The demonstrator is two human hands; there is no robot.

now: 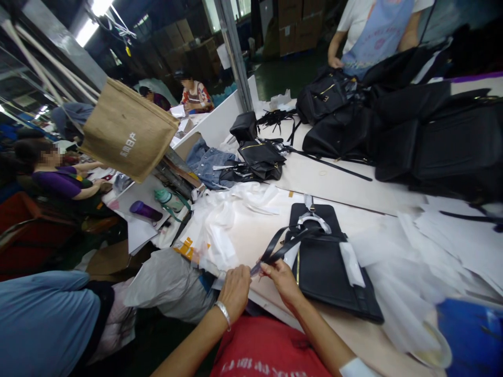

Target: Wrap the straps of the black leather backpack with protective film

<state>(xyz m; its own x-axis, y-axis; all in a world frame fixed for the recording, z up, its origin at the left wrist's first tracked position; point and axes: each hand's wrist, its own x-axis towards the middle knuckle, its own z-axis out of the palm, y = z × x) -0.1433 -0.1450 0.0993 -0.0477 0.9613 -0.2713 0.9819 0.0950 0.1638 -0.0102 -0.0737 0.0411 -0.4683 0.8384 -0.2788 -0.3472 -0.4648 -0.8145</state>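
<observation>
A black backpack [330, 272] with a gold zipper lies flat on the table in front of me, its top pointing away. From it a black strap [282, 250] runs left to my hands. My right hand [280, 276] pinches this strap close to its end. Beside it my left hand [237, 288], with a silver bracelet on the wrist, has its fingers closed at the strap's end, where a bit of clear plastic seems to show. White wrapping [351, 263] covers part of the backpack's side, and more wraps its top handle.
White tissue paper [220, 225] lies left of the backpack and thin sheets [396, 283] lie right. Black bags [444, 136] pile up at the back right. A person in an apron [373, 36] stands across the table. A tan bag [128, 131] hangs at left.
</observation>
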